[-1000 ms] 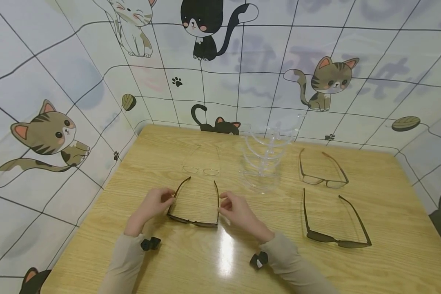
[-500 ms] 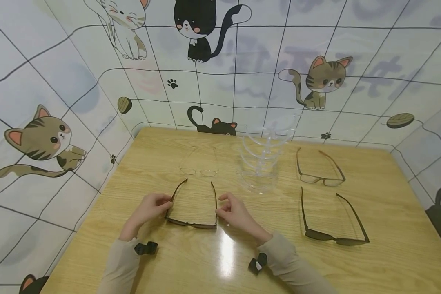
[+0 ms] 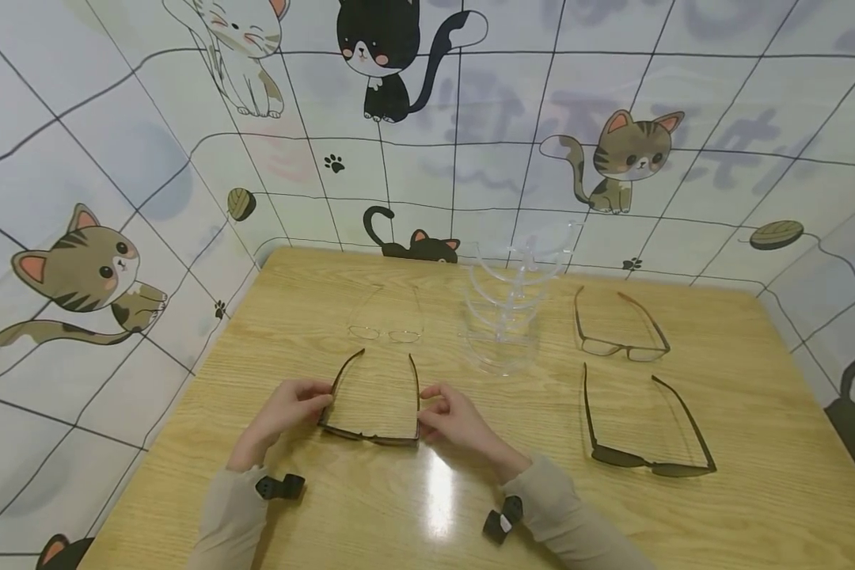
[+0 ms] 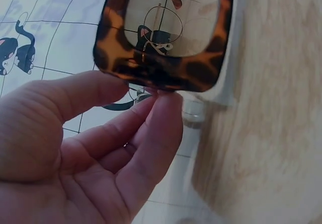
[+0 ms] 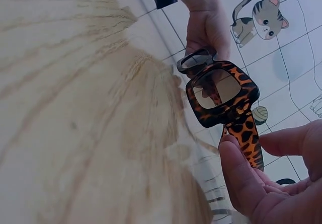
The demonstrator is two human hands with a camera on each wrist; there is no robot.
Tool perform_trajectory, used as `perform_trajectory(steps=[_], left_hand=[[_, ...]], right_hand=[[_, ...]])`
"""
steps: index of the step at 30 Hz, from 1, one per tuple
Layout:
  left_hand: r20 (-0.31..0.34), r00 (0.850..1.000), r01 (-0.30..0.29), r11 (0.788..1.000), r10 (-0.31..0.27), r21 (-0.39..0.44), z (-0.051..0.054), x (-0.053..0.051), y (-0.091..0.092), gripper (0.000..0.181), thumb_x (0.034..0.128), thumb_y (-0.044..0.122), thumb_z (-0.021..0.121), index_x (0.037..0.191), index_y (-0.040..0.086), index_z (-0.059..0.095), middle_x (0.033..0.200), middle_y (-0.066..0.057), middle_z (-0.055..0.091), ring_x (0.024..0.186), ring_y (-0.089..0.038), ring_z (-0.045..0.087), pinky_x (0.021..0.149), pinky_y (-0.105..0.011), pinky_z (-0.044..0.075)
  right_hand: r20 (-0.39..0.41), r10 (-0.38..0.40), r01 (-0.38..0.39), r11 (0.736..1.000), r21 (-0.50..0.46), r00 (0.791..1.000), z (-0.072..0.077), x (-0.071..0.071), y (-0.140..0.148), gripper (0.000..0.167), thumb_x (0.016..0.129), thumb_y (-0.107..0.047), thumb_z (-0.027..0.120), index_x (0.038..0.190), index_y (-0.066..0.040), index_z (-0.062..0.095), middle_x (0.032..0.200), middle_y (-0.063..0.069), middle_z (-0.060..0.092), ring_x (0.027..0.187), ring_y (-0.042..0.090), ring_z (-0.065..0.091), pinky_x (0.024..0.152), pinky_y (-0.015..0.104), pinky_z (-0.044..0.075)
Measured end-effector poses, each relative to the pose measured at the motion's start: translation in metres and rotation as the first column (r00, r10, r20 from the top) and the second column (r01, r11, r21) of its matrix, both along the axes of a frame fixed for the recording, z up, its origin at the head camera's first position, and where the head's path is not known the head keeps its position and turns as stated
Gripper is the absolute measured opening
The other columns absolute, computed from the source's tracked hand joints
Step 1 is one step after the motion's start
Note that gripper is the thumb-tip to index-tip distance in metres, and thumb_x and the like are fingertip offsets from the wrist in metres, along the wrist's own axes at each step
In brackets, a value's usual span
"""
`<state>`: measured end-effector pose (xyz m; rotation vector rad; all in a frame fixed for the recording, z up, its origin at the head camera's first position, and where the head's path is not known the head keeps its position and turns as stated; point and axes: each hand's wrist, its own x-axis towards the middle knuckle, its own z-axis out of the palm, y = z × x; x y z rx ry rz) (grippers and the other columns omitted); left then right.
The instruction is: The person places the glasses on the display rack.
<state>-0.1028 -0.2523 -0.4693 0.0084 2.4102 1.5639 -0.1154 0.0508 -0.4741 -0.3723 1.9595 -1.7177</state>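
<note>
Tortoiseshell sunglasses (image 3: pixel 392 441) with unfolded temples are held by both hands, lenses toward me, left of the table's middle in the head view. My left hand (image 3: pixel 283 412) pinches the left temple close to the hinge. In the left wrist view, the thumb and fingers meet just below the spotted rim (image 4: pixel 201 75). On the other side, my right hand (image 3: pixel 459 419) pinches the right temple; the right wrist view shows this spotted temple (image 5: pixel 247 138) between thumb and fingers. Thin wire-rimmed glasses (image 3: pixel 404 336) lie just behind the sunglasses.
A clear tiered display stand (image 3: pixel 502 340) stands behind and right of the hands. Farther right lie brown-templed glasses (image 3: pixel 623 348) and, nearer me, dark sunglasses (image 3: pixel 616 457). Cat-printed walls (image 3: pixel 499 190) border the wooden table (image 3: pixel 370 507).
The sunglasses and both hands have shifted very slightly toward me. My right index finger has come in closer to the temple. The other glasses and the stand stay in place.
</note>
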Motion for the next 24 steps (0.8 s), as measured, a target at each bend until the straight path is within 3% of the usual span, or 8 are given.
perform_trajectory(steps=[8,17,24], left_hand=[[0.074,0.995,-0.066,0.995,0.061,0.069,0.005,0.002,0.004,0.038,0.092,0.013,0.06,0.119,-0.012,0.057,0.109,-0.022,0.064,0.082,-0.01,0.063,0.069,-0.024,0.055],[0.108,0.99,-0.105,0.986,0.092,0.128,0.015,0.0,0.015,0.042,0.0931,0.017,0.059,0.125,-0.01,0.053,0.115,-0.024,0.061,0.094,-0.025,0.063,0.078,-0.032,0.055],[0.131,0.984,-0.143,0.973,0.12,0.183,0.019,-0.005,0.032,0.044,0.0915,0.018,0.062,0.125,-0.009,0.054,0.12,-0.024,0.058,0.096,-0.022,0.062,0.08,-0.031,0.054]], right_hand=[[0.033,-0.031,0.033,0.996,-0.079,0.999,0.005,0.003,0.006,0.036,0.091,-0.002,0.057,0.121,0.013,0.042,0.083,0.019,0.064,0.07,0.024,0.065,0.064,0.039,0.058],[0.047,-0.06,0.064,0.995,-0.083,0.997,0.011,0.003,0.022,0.038,0.092,-0.009,0.058,0.123,0.009,0.044,0.088,0.013,0.064,0.078,0.027,0.065,0.07,0.04,0.057],[0.106,-0.088,0.101,0.987,-0.122,0.99,0.02,-0.001,0.038,0.042,0.092,-0.01,0.059,0.126,0.01,0.042,0.096,0.017,0.062,0.079,0.018,0.063,0.076,0.045,0.055]])
